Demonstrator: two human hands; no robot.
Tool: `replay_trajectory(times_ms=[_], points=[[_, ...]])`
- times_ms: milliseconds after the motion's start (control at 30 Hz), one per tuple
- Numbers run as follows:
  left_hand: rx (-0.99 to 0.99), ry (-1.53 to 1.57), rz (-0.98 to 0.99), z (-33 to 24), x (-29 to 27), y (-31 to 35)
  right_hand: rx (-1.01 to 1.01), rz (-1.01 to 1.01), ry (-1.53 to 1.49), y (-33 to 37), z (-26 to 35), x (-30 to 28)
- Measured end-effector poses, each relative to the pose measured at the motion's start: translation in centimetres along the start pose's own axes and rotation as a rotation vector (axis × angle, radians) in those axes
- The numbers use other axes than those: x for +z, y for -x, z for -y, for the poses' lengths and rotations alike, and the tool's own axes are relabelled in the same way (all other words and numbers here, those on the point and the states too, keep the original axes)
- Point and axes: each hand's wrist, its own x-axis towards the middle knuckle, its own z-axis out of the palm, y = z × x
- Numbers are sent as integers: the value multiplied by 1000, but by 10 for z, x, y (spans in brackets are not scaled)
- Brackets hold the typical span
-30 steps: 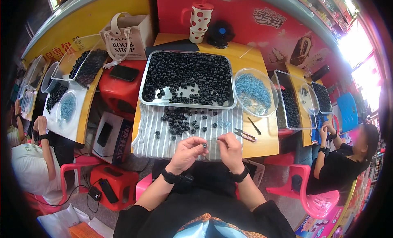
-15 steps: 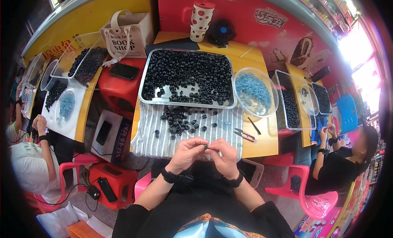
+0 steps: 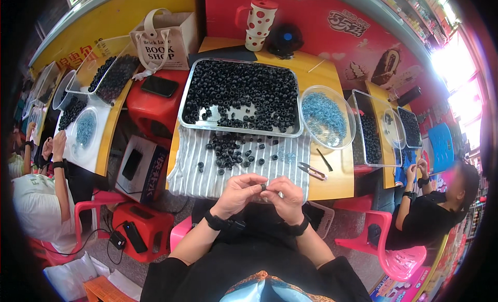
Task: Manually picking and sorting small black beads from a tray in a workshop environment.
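Observation:
Close above the front edge of a striped grey cloth point(image 3: 189, 167), my two hands meet fingertip to fingertip. My left hand point(image 3: 238, 194) pinches a small black ring-shaped piece point(image 3: 263, 187) between thumb and forefinger. My right hand point(image 3: 287, 197) is closed at the same piece from the other side; whether it also holds something tiny there is hidden. Loose black ring-shaped pieces point(image 3: 228, 152) lie on the cloth beyond my hands. Behind them a clear tray point(image 3: 241, 129) holds many more, and a round clear tub point(image 3: 332, 146) of small light-blue pieces stands to its right.
Thread snips point(image 3: 313, 172) and black tweezers point(image 3: 324, 160) lie right of the cloth. A spotted tumbler point(image 3: 260, 24) and a small black fan point(image 3: 285, 41) stand at the back. A red stool point(image 3: 150, 110) bears a phone point(image 3: 160, 86). People work at tables on both sides.
The view has shifted slightly, so the table's things appear a little to the right. My hands stay together at the black piece, with only small finger movement.

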Motion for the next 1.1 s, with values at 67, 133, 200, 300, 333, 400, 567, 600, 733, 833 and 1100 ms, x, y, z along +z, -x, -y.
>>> replay_trajectory(times_ms=[67,133,200,300,333,400,567,600,733,833,1100], points=[[-27,44,-22,-3,3,1,1,27,-1,0,-2,-2],[-31,33,-4,0,-3,1,-4,51,20,0,-2,-4],[-30,29,4,1,-6,1,-35,68,67,-2,3,-4],[-16,41,2,2,-5,1,-82,70,126,-5,7,-4],[-6,47,0,2,-3,1,-99,67,143,-5,7,-3],[11,50,0,2,-2,0,-129,60,168,-5,6,-2],[35,27,27,2,-5,-1,136,70,-107,-1,3,-2],[12,15,5,1,-4,-1,296,55,-283,4,-2,0],[26,47,2,-4,0,3,457,167,-501,-3,3,-4],[40,47,38,-1,-4,2,326,267,-405,-10,8,-5],[5,22,14,0,-7,2,67,321,-266,-15,-4,-6]])
